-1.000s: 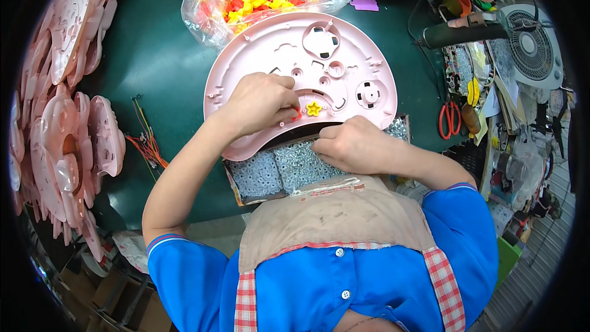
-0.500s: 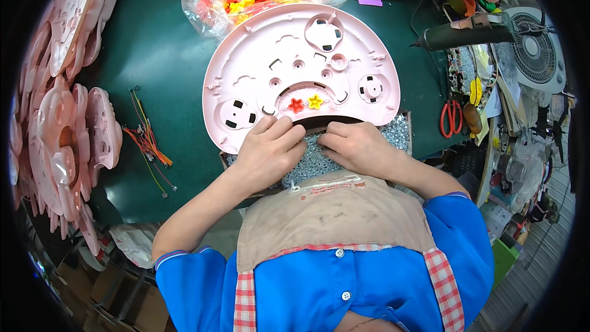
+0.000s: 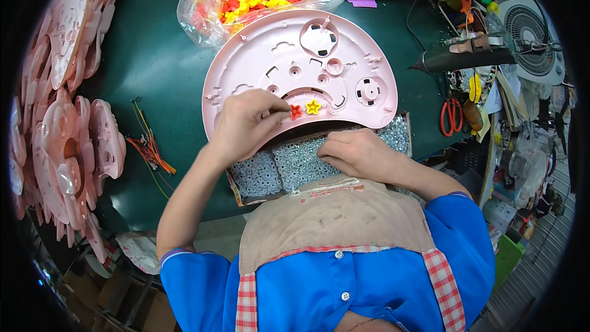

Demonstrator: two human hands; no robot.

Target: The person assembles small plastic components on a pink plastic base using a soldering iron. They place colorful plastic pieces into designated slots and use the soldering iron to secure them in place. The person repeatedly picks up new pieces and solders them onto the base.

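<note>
Left hand (image 3: 249, 124): over the lower left of the pink panel (image 3: 252, 64), thumb and forefinger brought together right beside the red star (image 3: 295, 110). Contact with it cannot be made out; nor can I tell whether the fingertips pinch anything. Right hand (image 3: 356, 152): fingers curled in toward the thumb, just off the panel's lower edge, above the box of small metal parts (image 3: 301, 166). Its palm side is turned away; contents, if any, cannot be told.

Hidden: panel's lower left, behind left hand and wrist; far side of box, under panel; near side, partly behind apron (image 3: 335, 215). Single metal pieces too small to identify; left compartment seems ring-like. Pink parts (image 3: 70, 37) at left run into the dark lens border; others at top are cut by the frame.

Panel: on the counter (image 3: 160, 43), in front of the person, below a clear bag (image 3: 200, 24) of red and yellow pieces. Pale pink, half-moon outline, raised rim, lower edge scooped inward. Two rounded recesses with dark slots show at right; small pegs, ring and a curved slot elsewhere. Red star and yellow star (image 3: 313, 107) sit side by side beneath the curved slot.
</note>
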